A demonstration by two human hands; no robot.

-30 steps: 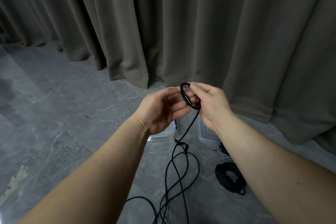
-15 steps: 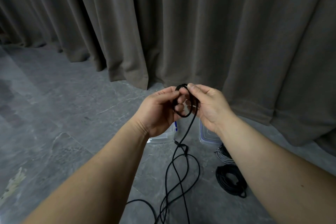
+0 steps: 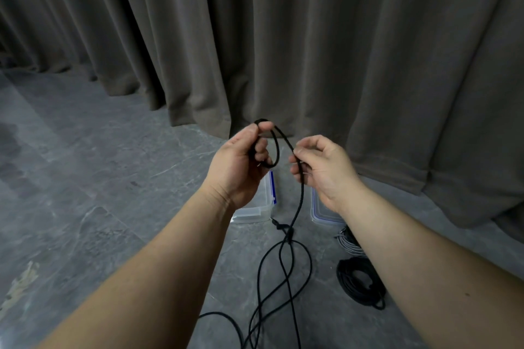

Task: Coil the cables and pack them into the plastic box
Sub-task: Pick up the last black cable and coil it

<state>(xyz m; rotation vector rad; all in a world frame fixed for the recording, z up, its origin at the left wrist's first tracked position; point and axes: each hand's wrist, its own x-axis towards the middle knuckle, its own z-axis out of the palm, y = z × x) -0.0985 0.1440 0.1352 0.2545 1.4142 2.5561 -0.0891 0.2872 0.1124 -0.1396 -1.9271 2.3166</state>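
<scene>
Above the plastic box (image 3: 255, 211), the right hand (image 3: 320, 167) has drawn away from the left hand (image 3: 241, 161), both pinching the black cable (image 3: 297, 207); another loop coming.

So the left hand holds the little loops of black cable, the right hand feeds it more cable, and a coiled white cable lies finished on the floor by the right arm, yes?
Not quite: the head view shows the finished coil is black. The left hand does hold the loops of black cable, and the right hand feeds it.
</scene>
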